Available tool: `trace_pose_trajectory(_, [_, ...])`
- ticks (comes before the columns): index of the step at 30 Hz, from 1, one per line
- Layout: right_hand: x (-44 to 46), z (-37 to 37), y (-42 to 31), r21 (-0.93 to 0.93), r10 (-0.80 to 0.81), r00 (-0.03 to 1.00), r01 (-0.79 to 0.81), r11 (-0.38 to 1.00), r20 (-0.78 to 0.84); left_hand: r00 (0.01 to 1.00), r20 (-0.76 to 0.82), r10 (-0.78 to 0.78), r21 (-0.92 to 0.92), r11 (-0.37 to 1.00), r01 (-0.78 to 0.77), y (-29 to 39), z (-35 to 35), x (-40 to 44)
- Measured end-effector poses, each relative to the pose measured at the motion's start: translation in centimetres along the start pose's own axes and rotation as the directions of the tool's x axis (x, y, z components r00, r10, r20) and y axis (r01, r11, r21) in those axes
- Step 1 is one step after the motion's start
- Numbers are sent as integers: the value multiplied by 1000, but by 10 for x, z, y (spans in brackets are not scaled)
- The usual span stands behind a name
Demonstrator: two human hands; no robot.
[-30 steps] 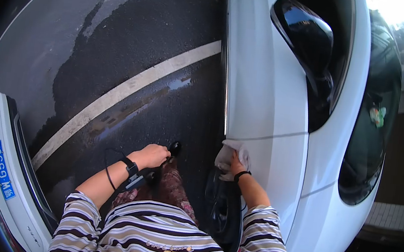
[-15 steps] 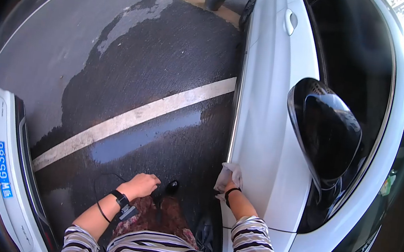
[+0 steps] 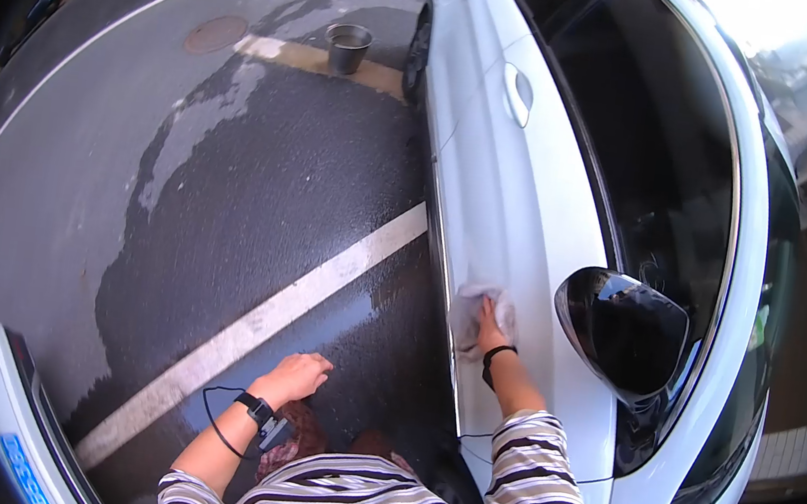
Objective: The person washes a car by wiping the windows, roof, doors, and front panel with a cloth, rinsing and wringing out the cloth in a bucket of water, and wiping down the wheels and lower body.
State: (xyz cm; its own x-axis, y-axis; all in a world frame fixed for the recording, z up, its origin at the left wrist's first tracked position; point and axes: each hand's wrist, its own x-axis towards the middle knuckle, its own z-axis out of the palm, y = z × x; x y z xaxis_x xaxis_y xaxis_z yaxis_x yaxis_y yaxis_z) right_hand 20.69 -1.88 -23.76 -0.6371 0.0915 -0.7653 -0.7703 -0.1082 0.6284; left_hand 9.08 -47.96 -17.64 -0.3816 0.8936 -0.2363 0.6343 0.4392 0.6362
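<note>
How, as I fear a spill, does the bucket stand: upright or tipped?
Upright: the bucket has its rim on top and base on the ground.

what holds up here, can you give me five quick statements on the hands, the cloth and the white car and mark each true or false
1. The right hand holds a cloth against the side of the white car. True.
2. The left hand rests on the car too. False: it is apart from the car, over the ground.
3. A bucket stands ahead on the ground. True.
4. The side mirror has a white housing. False: it is black.
5. The door handle is farther ahead than the cloth. True.
</note>
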Motion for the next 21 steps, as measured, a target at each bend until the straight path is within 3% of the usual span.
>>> trace_pose_trajectory(1, [10, 8, -6, 611, 176, 954, -290, 736, 241, 1000, 6, 21, 18, 1000, -21, -13, -13, 10])
trace_pose_trajectory(4, [9, 19, 45, 757, 535, 707, -629, 178, 462, 996, 20, 85, 81, 993, -87, -45, -54, 47])
trace_pose_trajectory(5, [-1, 19, 66, 810, 634, 607, -584, -53, 479, 994, 30, 107, 101, 989, -110, -52, -67, 58])
trace_pose_trajectory(7, [-25, 18, 105, 817, 745, 350, -346, -460, 568, 988, 21, 150, 83, 985, -151, -60, -91, 78])
trace_pose_trajectory(10, [-21, 28, 143, 749, 760, 160, -383, -540, 629, 982, 8, 188, 79, 979, -188, -67, -125, 109])
trace_pose_trajectory(13, [-9, 50, 178, 660, 700, 65, -402, -634, 711, 981, 30, 190, 98, 976, -192, -76, -150, 139])
trace_pose_trajectory(17, [22, 90, 238, 650, 687, -39, -290, -703, 726, 983, 13, 184, 118, 976, -184, -87, -193, 175])
trace_pose_trajectory(21, [63, 141, 301, 686, 710, -63, -213, -696, 701, 989, 53, 138, 115, 983, -144, -90, -246, 205])
